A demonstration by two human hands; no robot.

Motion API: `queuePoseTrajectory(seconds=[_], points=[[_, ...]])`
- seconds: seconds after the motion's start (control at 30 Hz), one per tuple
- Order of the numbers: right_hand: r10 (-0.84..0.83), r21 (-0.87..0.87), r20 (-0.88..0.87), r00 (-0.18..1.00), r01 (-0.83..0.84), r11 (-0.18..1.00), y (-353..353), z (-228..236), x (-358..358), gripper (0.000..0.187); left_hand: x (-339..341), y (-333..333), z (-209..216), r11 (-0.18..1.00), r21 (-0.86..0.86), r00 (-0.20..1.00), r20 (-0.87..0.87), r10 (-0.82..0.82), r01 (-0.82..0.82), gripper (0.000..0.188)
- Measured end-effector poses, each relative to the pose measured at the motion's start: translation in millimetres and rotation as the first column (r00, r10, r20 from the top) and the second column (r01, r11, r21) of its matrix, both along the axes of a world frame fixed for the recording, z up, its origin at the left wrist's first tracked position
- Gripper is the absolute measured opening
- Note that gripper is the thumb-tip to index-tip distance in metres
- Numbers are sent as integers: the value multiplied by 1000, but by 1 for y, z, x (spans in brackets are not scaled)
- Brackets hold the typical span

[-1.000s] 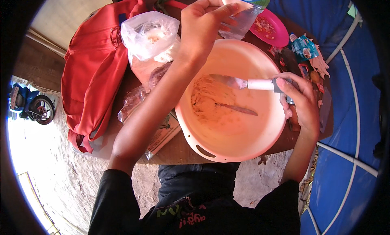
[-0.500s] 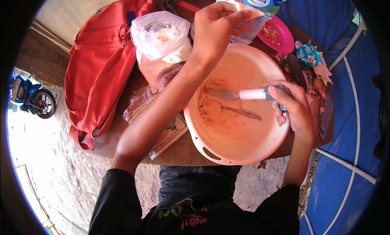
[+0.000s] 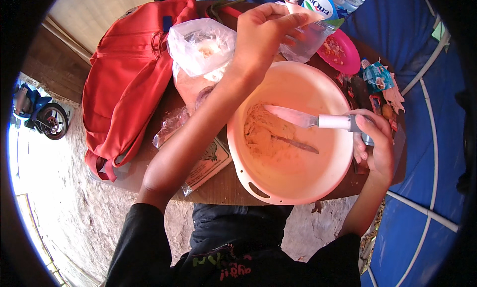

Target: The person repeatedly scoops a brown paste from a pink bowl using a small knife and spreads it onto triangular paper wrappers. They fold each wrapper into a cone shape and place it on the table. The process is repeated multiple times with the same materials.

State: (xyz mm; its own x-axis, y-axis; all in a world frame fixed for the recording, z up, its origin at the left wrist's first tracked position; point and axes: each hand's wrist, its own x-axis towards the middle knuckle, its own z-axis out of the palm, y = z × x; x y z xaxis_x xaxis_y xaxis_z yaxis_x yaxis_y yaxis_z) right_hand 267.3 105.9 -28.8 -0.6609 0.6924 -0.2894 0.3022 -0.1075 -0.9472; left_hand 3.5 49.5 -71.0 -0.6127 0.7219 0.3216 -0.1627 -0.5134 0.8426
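Observation:
A large pale pink bowl (image 3: 318, 182) sits on the wooden table and holds a mound of brownish powder (image 3: 261, 133). My right hand (image 3: 373, 143) grips the white handle of a knife (image 3: 308, 120) whose blade reaches over the powder. My left hand (image 3: 263, 31) is raised above the bowl's far rim, closed on a clear plastic water bottle (image 3: 323, 14) that tilts toward the bowl.
A red bag (image 3: 129, 83) lies on the table's left side. A clear plastic bag (image 3: 198, 46) of white stuff stands beside it. A small pink plate (image 3: 343, 51) and some small packets (image 3: 377, 78) lie to the right. A blue tarp (image 3: 427, 212) surrounds the table.
The knife blade has shifted left over the powder. My left hand and the bottle stay above the bowl's far rim, and the view has shifted slightly.

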Motion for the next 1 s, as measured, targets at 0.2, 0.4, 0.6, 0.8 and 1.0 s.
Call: queuePoseTrajectory(seconds=[0.2,0.4,0.6,0.8,1.0], points=[[90,88,71,993,-96,991,-7,-6,-7,29,3,2,-2,999,-27,998,-51,-21,20,17],[79,44,76,994,-83,996,-10,-15,-27,31,3,3,-10,991,-118,989,-125,-79,64,17],[91,-66,78,993,-86,994,-4,-12,-24,32,3,3,-10,988,-138,993,-78,-85,73,16],[19,15,95,995,-20,1000,-3,-8,-20,31,2,3,-9,991,-106,993,-76,-95,87,16],[123,26,107,987,-127,992,-7,-9,-23,31,5,5,-10,995,-70,997,-24,-73,71,16]])
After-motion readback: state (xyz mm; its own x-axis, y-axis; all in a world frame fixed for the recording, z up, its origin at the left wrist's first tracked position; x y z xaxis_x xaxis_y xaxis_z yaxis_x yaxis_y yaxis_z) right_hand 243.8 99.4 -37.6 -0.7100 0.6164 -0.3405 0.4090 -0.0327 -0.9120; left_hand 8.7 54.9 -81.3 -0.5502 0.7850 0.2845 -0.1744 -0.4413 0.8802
